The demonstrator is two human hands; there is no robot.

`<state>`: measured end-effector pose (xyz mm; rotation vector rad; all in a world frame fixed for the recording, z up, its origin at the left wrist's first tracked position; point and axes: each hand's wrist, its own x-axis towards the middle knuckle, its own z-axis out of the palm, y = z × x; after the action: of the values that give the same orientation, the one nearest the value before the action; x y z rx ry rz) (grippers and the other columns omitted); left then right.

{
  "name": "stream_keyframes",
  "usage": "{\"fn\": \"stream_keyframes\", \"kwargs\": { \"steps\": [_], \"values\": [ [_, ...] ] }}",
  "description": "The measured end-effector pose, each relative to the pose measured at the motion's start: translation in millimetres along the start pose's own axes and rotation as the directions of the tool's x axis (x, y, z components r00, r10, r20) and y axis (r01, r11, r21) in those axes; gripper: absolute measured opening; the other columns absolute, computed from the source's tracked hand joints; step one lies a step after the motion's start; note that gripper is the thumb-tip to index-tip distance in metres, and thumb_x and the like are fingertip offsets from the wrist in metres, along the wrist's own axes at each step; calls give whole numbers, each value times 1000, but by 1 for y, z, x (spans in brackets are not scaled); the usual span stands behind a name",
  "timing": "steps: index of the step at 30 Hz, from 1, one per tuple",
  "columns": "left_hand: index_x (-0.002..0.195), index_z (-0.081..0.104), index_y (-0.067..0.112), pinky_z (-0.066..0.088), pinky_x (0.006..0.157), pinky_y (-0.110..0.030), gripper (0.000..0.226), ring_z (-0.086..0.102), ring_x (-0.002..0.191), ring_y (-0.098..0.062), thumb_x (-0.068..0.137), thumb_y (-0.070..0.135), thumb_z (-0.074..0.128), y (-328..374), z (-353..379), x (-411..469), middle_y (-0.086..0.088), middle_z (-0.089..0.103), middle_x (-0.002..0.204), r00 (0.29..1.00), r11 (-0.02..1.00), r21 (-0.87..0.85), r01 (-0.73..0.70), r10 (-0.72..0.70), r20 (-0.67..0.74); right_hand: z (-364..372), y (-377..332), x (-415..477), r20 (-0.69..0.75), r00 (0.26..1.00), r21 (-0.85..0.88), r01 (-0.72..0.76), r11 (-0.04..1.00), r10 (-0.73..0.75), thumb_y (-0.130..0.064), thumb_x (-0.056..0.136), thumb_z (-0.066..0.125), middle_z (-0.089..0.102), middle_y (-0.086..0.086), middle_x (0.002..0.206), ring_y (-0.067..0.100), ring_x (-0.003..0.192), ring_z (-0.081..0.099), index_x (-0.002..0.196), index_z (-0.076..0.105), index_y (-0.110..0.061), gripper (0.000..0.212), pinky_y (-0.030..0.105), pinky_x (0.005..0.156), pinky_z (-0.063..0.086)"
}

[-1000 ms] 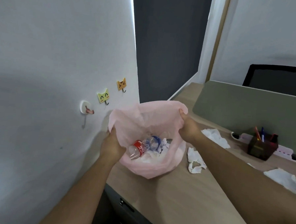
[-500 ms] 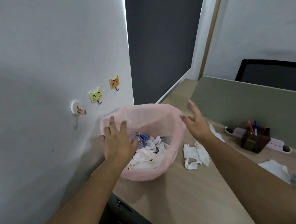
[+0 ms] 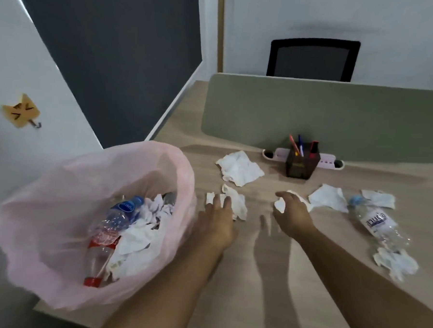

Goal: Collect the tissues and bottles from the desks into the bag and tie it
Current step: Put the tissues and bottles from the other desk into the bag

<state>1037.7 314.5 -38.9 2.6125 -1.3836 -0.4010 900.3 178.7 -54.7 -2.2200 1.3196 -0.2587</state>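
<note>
Two hands on tissues at the desk (image 3: 252,316)
The left hand (image 3: 218,220), fingers straight, touches a crumpled tissue (image 3: 237,202); the right hand (image 3: 293,214) curls around a small tissue (image 3: 279,206). The pink bag (image 3: 45,205) (open, partly filled) stands just left.

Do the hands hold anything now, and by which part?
The right hand curls round the middle of a crumpled tissue, whose ends show on both sides. The left hand holds nothing: its straight fingers only touch another tissue.

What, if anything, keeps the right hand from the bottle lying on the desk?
Likely nothing, so yes: the bottle lies uncovered just right of the right hand, though that hand grips a tissue.
</note>
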Motion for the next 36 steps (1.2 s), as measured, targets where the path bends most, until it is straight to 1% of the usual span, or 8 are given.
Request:
{"fn": "stream_keyframes", "kwargs": {
  "steps": [6,12,18,22,27,31,33,36],
  "values": [
    [139,35,22,41,98,-41,51,44,125,-28,91,30,48,-14,57,33,-4,37,145,995,998,18,68,-69,66,49,-2,14,258,947,-188,245,951,-192,-19,93,47,25,1,156,32,133,36,141,40,-24,49,39,111,32],
    [117,60,14,45,91,-37,31,57,110,-28,96,13,38,-17,60,29,-10,61,118,998,998,-4,68,-68,-11,87,-13,33,173,975,-216,172,961,-136,-12,87,52,63,13,112,33,106,57,106,68,-8,25,32,84,44],
    [120,61,9,43,91,-31,31,58,113,-28,93,14,46,-20,48,34,-15,61,123,937,963,-109,245,-206,283,57,-11,28,-70,989,269,-109,957,132,-3,84,58,70,8,85,21,78,61,90,73,-5,16,25,71,44],
    [89,67,8,48,75,-33,28,62,90,-31,78,16,44,10,3,2,-11,65,96,981,946,-305,-108,52,-185,3,-45,25,-253,945,523,-46,851,207,-11,88,58,68,6,83,21,78,63,94,69,-11,13,31,70,48],
    [67,56,6,41,56,-27,12,49,63,-21,68,12,46,33,-103,-48,-6,55,70,579,850,-204,-485,138,-804,-74,-126,-4,-476,874,673,292,679,97,-7,87,55,60,-7,71,9,68,56,84,64,-19,15,27,67,47],
    [66,58,3,38,57,-18,8,44,63,-12,68,-1,52,-24,-167,-88,-6,55,69,291,894,-137,-427,-7,-957,-98,-197,-49,-560,818,662,538,521,-133,-6,86,56,60,-8,72,8,69,55,85,64,-21,17,21,63,47],
    [71,60,6,45,58,-21,6,47,65,-10,71,0,57,-63,-174,-102,-5,58,73,335,947,-201,-250,-110,-936,-89,-229,-70,-509,805,631,590,503,-305,-5,86,57,60,-11,73,6,67,55,84,64,-22,19,12,60,45],
    [81,62,9,50,69,-31,3,55,77,-18,80,7,59,-109,-164,-112,-5,61,85,619,955,-284,87,-275,-736,-55,-259,-83,-271,839,567,535,627,-471,-3,86,56,59,-10,71,7,65,53,82,64,-22,21,4,53,38]
  ]
}}
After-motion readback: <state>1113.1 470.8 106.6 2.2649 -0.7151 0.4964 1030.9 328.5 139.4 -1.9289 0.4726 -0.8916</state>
